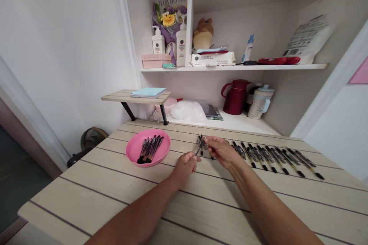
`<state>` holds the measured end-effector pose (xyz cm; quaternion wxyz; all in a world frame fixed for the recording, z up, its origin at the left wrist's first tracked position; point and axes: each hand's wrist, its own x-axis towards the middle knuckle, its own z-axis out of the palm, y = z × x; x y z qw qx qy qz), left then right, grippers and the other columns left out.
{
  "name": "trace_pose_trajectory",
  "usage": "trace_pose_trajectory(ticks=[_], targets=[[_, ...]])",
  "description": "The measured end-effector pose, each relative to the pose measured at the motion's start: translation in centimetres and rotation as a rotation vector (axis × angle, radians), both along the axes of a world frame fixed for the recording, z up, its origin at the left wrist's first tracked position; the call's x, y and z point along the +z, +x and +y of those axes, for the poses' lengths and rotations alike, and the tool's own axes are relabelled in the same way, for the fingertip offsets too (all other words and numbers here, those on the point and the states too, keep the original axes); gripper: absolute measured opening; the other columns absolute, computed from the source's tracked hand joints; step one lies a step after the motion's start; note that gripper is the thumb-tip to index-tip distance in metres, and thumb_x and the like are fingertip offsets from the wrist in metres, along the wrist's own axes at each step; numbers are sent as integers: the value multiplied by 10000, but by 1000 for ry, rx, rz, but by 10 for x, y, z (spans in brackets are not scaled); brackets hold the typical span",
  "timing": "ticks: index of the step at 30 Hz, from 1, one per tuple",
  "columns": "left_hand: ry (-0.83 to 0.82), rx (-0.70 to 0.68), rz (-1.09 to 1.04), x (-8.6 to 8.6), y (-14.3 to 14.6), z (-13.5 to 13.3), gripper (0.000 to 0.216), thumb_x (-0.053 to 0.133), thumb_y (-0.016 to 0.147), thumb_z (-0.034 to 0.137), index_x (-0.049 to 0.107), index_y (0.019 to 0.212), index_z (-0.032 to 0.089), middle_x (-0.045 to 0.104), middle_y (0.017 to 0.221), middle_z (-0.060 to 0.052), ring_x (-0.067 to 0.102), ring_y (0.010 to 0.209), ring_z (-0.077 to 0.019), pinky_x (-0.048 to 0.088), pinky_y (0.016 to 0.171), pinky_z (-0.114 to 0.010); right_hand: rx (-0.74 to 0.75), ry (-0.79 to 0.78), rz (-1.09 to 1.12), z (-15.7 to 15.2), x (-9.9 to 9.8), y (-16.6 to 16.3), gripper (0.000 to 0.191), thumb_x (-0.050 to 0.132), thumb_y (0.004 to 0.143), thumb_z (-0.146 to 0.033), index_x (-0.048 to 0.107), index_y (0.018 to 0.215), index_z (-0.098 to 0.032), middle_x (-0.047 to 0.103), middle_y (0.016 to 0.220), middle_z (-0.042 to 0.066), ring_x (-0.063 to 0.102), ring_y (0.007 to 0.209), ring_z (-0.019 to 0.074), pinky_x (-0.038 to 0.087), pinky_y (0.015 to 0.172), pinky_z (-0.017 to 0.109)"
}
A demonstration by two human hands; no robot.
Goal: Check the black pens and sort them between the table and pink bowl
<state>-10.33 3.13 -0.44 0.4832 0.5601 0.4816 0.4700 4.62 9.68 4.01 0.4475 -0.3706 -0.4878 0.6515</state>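
My left hand (pixel 184 166) is closed in a pinch on the lower end of a slim dark pen (pixel 199 148). At the upper end of that pen, the fingers of my right hand (pixel 220 151) are pinched together. The pen is tilted above the table. Small dark pen parts (pixel 201 152) lie just behind and under it, partly hidden by my right hand. To the left, a pink scalloped bowl (pixel 130 154) holds several black-tipped pens (pixel 150 148). To the right, a row of pen pieces (pixel 270 157) lies slanted on the table, with dark ends and some yellowish stems.
The wooden slatted table (pixel 224 214) carries a small raised stand (pixel 115 95) with blue paper (pixel 148 92) at the back left. Behind are a white plastic bag (pixel 188 111), a red jug (pixel 236 97) and a lidded cup (pixel 260 103). A loaded white shelf (pixel 258 67) overhangs them.
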Motion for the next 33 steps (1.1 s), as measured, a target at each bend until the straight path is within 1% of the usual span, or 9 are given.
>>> trace_pose_trajectory(ticks=[4,7,9,13,18,22,26,30,33], targets=[[101,20,38,3,0,2,250,433,782,341,568,826,135,402,493,51,328,471,-77,247,486,-204,-31,-6,13,-2,2,-1,301,722,575,-377,511,599,-164,462,431,-58,329,351,28,184,327,163],[96,19,0,6,2,4,244,433,781,339,566,823,139,400,496,51,318,463,-71,234,473,-200,35,-5,115,-4,9,2,285,709,598,-379,595,753,-168,585,648,-5,435,443,46,239,347,164],[81,17,-36,9,4,6,251,439,777,353,563,821,139,399,496,53,297,444,-63,213,456,-199,60,8,183,-4,12,5,323,710,602,-356,618,855,-178,600,743,9,437,463,41,244,351,163],[71,-23,-77,12,10,8,277,460,765,382,562,822,131,406,479,54,261,407,-50,181,431,-199,-22,57,204,-2,13,7,265,742,566,-291,617,759,-160,476,520,-53,333,399,18,195,342,151],[27,-23,-161,17,20,7,287,475,745,401,545,825,135,393,458,63,228,375,-39,150,406,-197,37,96,206,-4,18,10,304,713,599,-341,621,836,-172,566,662,-9,366,435,25,205,348,162],[18,-23,-174,22,25,6,281,479,741,401,536,815,137,392,452,66,243,359,-35,150,393,-193,14,113,169,-4,22,13,239,726,585,-323,602,713,-163,510,546,-37,328,410,23,180,344,164],[12,-7,-159,23,27,6,310,479,733,420,540,826,131,416,468,62,269,352,-34,165,381,-188,68,102,175,-3,24,16,299,708,608,-337,615,844,-178,603,777,18,376,452,28,198,350,167],[6,4,-160,19,28,5,339,491,717,439,553,833,127,439,486,56,293,357,-32,178,380,-183,3,117,86,-2,24,18,264,729,584,-320,604,738,-145,519,574,-25,317,411,20,163,343,163],[-15,15,-180,17,28,3,343,484,723,435,552,861,129,457,504,51,308,364,-31,172,384,-179,39,120,60,-2,23,18,304,715,596,-341,603,810,-157,556,620,-8,350,420,33,173,345,169]])
